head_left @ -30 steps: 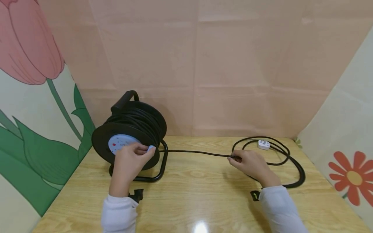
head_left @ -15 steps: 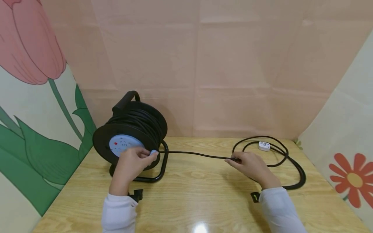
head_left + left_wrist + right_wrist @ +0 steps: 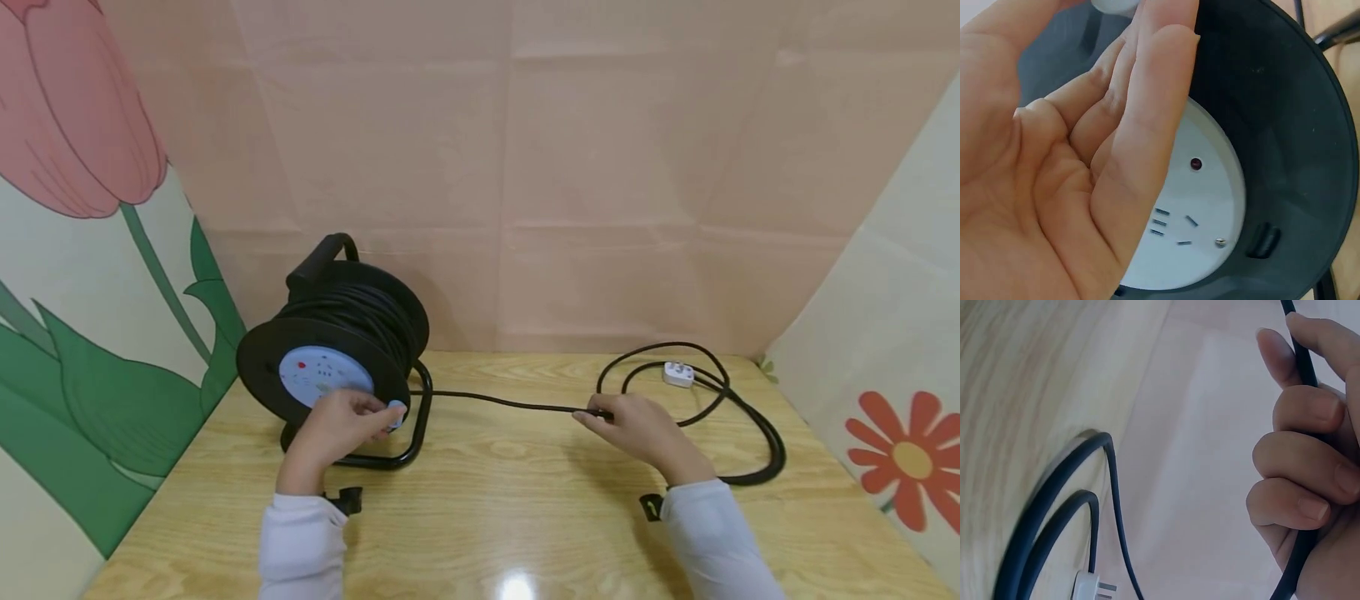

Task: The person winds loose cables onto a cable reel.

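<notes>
Left hand (image 3: pixel 337 429) pinches the reel (image 3: pixel 330 335) knob (image 3: pixel 396 407) near the desk (image 3: pixel 480 500) back-left corner, apparently for cranking. Right hand (image 3: pixel 641 429) grips the cable (image 3: pixel 510 404); the next turn likely needs steady guiding.

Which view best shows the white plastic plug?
The head view: the white plastic plug appears whole and uncovered among loops of thin black cable. The right wrist view is closer, but the bottom edge crops it; the left wrist view lacks it.

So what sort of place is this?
Perhaps a small decorated booth or staged corner, judging by the wood-grain table, the creased pink backdrop behind it and the tulip-patterned panel at left.
</notes>
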Action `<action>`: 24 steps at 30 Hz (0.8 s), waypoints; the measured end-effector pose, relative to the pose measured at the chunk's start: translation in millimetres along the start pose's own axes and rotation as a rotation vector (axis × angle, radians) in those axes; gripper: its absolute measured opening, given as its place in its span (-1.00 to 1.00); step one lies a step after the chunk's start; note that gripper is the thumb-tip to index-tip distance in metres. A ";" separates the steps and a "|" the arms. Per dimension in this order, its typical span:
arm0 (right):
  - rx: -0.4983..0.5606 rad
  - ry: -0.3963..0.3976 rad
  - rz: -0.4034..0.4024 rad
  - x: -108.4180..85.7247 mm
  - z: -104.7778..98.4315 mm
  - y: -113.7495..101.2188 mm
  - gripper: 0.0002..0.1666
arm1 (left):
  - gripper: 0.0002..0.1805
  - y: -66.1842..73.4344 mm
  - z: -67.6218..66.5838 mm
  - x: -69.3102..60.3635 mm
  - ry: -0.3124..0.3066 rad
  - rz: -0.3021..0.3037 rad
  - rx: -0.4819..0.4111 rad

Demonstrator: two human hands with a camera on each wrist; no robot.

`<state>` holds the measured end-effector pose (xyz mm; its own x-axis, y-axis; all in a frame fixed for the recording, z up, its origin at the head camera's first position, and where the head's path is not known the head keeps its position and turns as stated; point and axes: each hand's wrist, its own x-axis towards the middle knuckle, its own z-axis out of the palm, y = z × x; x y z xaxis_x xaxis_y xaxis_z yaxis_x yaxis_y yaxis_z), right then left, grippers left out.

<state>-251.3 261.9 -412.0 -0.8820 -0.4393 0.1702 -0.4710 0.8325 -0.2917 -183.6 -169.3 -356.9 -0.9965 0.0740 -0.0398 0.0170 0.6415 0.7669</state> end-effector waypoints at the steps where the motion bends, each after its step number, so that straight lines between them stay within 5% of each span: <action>1: 0.000 0.004 -0.002 -0.4 -0.5 -0.2 -0.69 | -0.57 -1.1 -0.2 0.0 -0.010 -0.004 -0.001; 9: 0.015 0.021 -0.060 0.9 1.6 -6.3 -0.70 | -0.59 -9.5 0.0 2.4 -0.080 -0.018 -0.086; 16: 0.001 -0.002 -0.020 -0.3 2.3 -6.0 -0.77 | -0.59 -14.1 1.3 3.4 -0.106 -0.040 -0.113; 24: -0.063 0.067 -0.055 0.5 0.3 -9.2 -0.70 | -0.58 -27.4 2.9 6.5 -0.170 -0.094 -0.142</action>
<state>-247.4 254.0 -409.6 -0.8512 -0.4628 0.2477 -0.5147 0.8284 -0.2212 -190.3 -184.2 -380.1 -0.9647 0.1540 -0.2135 -0.0990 0.5391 0.8364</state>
